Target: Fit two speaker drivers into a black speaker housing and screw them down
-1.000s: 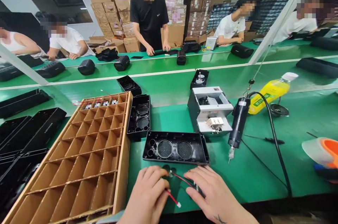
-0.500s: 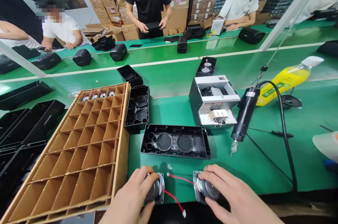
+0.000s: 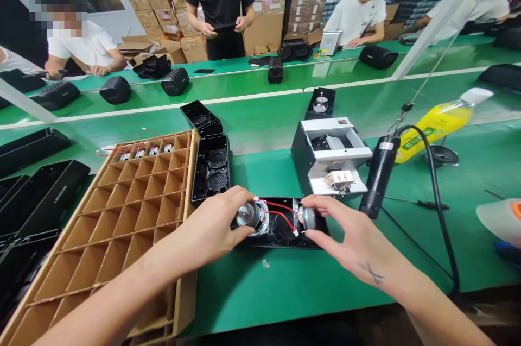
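My left hand [image 3: 217, 226] is closed round a small round speaker driver [image 3: 249, 215] with a shiny metal back. My right hand [image 3: 345, 234] pinches a second speaker driver [image 3: 308, 218]. Thin red wires [image 3: 280, 210] with white plugs run between the two drivers. Both drivers hang just over a black plastic speaker housing [image 3: 285, 229] lying open side up, with round mesh grilles inside. My hands hide much of that housing.
A cardboard divider tray [image 3: 134, 210] fills the left, with a few wired drivers in its far row. A second black housing [image 3: 211, 172] stands beside it. A grey-white screw feeder [image 3: 328, 156], a hanging electric screwdriver [image 3: 376, 177] and a yellow bottle [image 3: 439, 123] lie right. Other people work across the conveyor.
Both hands lifted the two drivers from the near table edge and carried them forward over the black housing. The camera tilted slightly down.
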Action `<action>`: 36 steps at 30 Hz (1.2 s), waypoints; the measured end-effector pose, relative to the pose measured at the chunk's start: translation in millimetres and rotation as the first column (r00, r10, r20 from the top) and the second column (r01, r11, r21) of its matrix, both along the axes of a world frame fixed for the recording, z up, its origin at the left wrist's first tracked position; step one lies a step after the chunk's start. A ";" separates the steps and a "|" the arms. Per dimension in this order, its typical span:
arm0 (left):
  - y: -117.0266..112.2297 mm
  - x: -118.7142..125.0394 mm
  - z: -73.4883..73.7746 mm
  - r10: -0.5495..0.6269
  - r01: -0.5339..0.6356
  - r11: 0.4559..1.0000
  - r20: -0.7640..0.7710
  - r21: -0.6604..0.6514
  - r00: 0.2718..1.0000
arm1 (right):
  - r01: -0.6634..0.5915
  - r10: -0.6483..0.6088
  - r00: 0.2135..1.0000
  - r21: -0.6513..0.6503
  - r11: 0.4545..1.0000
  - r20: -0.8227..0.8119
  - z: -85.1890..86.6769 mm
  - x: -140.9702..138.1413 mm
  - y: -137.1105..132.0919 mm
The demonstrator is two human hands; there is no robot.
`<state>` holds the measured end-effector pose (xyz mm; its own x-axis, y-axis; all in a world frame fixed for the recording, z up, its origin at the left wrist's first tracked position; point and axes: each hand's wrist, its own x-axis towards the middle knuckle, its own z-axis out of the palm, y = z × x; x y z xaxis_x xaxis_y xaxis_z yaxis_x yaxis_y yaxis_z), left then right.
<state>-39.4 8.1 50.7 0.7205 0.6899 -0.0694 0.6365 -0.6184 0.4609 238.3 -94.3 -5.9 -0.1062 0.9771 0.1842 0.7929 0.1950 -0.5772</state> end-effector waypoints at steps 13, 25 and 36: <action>6.9 3.8 -44.0 -0.132 0.141 0.985 -0.092 0.100 0.987 | -0.143 0.139 0.948 -0.005 0.990 0.286 -5.7 -28.9 15.3; 13.1 -7.3 -41.5 -0.242 0.245 0.964 -0.041 0.101 0.970 | -0.166 0.188 0.915 -0.091 0.982 0.357 -4.8 -16.7 21.1; 19.8 -11.8 -58.3 -0.270 0.264 0.961 0.060 0.086 0.961 | -0.202 0.209 0.928 -0.055 0.978 0.308 -16.4 -5.4 22.7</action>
